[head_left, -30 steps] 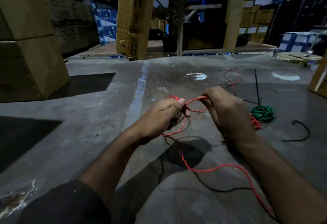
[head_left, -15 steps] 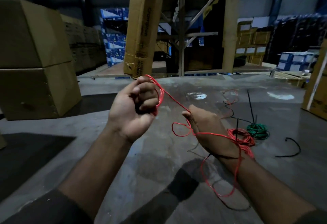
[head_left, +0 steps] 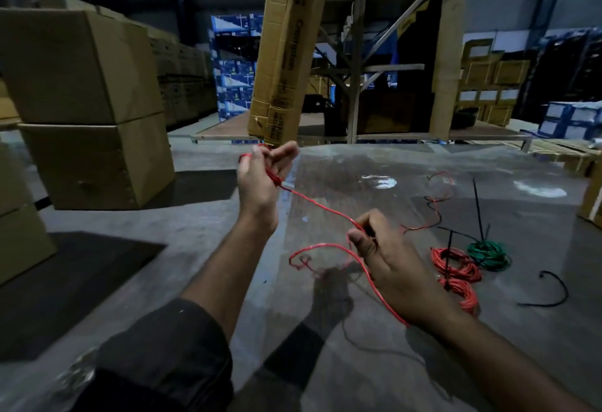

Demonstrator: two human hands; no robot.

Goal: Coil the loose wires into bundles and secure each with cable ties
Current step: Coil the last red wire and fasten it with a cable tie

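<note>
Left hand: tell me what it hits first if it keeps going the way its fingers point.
Probably the tall cardboard box: the left hand points up and away toward the box's bottom corner, though depth between them is unclear.

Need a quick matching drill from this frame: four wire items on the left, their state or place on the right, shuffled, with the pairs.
Things:
1. red wire
2. green wire coil
3. red wire coils
4. curved black wire piece

States:
A. loose on the floor, farthest right
B. stretched between left hand and right hand
C. bundled beside the green one, nearer the right hand
D. bundled, just beyond the red bundles

Pairs: 1-B, 2-D, 3-C, 4-A
</note>
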